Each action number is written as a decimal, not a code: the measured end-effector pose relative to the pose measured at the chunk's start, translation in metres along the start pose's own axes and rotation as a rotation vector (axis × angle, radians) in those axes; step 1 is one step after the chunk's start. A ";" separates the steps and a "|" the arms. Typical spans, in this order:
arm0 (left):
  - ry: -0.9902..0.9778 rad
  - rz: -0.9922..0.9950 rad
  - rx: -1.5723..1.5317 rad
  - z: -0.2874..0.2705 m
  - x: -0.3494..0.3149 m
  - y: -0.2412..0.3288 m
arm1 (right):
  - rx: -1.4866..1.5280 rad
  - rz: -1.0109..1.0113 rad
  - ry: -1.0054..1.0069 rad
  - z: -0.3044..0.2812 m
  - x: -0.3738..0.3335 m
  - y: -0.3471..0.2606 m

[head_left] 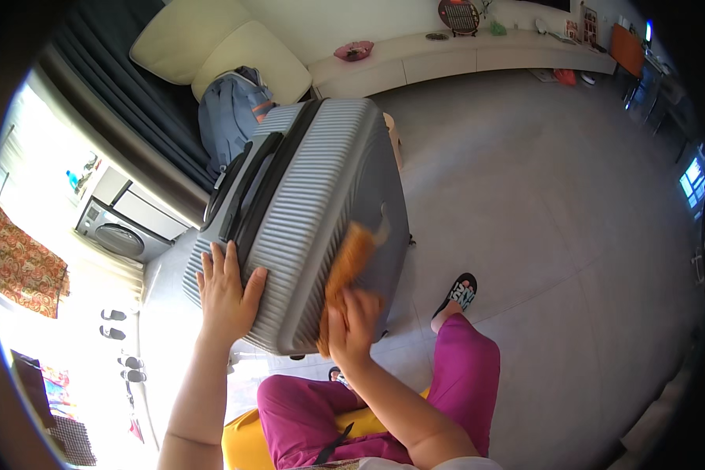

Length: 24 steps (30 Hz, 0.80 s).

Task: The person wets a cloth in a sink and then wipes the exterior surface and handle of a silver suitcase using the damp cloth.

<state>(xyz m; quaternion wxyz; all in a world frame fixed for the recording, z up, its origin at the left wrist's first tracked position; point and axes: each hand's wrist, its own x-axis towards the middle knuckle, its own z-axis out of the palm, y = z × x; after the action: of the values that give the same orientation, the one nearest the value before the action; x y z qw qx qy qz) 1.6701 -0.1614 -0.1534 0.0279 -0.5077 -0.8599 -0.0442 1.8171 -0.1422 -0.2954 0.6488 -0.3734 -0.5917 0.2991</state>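
Note:
A large silver-grey ribbed suitcase (298,219) stands upright right in front of me, its black carry handle (257,176) on the top side. My left hand (231,294) lies flat on the ribbed shell near its close left corner, with the fingers spread. In my right hand (354,327) is a bunched orange-brown cloth (348,262), pressed against the suitcase's smooth right side. The cloth's upper end is smeared by motion, and a pale strip shows beside it.
A grey-blue backpack (231,117) leans behind the suitcase, by cream cushions (251,66). A long low white cabinet (439,66) runs along the far wall. I sit on a yellow seat (243,439). At left are a washing machine (116,235) and slippers (113,333) on the floor.

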 end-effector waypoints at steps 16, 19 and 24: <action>-0.038 -0.017 0.012 -0.011 0.006 0.008 | -0.226 -0.484 -0.040 0.008 0.173 0.034; -0.025 -0.007 -0.010 -0.010 -0.002 -0.001 | -0.102 -0.568 -0.226 -0.007 0.111 -0.019; -0.046 0.092 -0.039 -0.014 -0.026 -0.012 | -0.095 -0.555 -0.356 -0.027 0.073 -0.054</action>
<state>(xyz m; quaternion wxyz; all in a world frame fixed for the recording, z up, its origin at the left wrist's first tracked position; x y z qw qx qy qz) 1.6720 -0.1909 -0.1422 0.0001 -0.5479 -0.8352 -0.0480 1.8496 -0.1141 -0.2113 0.5738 -0.1699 -0.7882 0.1436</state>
